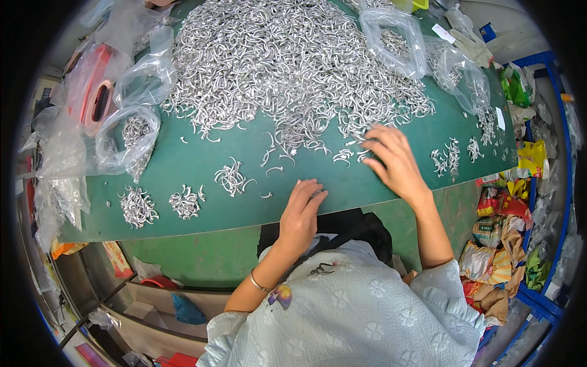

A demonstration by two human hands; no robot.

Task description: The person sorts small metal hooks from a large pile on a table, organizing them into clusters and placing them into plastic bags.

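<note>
A large heap of small, curved silvery metal pieces [275,67] covers the far half of a green tabletop [342,199]. My left hand [298,214] is curled near the table's front edge, with a bit of silvery metal showing between thumb and forefinger. At the heap's near edge, my right hand [397,164] reaches down with fingers apart, the tips close to a few loose pieces [343,156]. Left of my left hand lie small separate piles: one close by [231,178], another in the middle [185,203] and a third farther left [138,207].
Clear plastic bags with metal pieces stand at the left [128,137] and far right [468,79]. Smaller clusters [447,158] lie to the right. A pink-red plastic item [98,92] sits at the left. Blue shelving [559,122] with colourful packages [495,232] flanks the table.
</note>
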